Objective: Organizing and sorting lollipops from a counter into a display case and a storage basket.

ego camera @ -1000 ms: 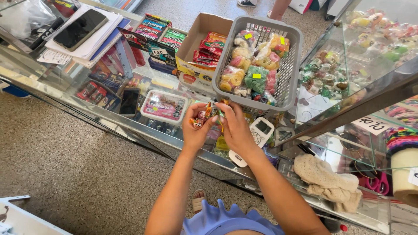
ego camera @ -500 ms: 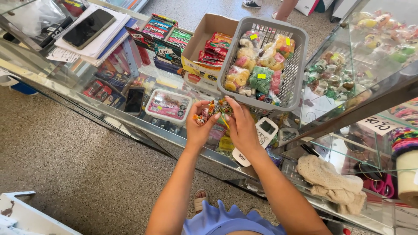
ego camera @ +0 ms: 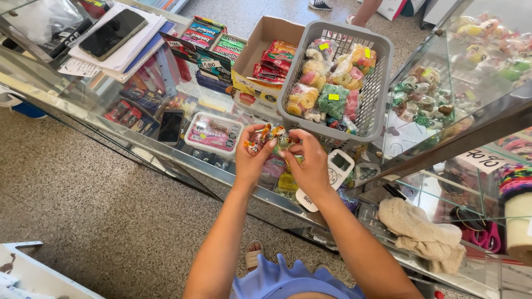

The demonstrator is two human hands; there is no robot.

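A small clear packet of orange and green sweets (ego camera: 270,138) is pinched between both hands above a glass counter (ego camera: 100,105). The left hand (ego camera: 254,160) and right hand (ego camera: 308,163) curl their fingertips closed on it, near a grey plastic basket (ego camera: 379,83) of sweet bags.

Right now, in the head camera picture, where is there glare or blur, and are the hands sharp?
Head view: daylight is bright and even; the glass counter and the glass case carry pale reflections that wash out the sweets behind; the left hand and right hand are sharp, and so is the grey basket; edges look slightly bent.
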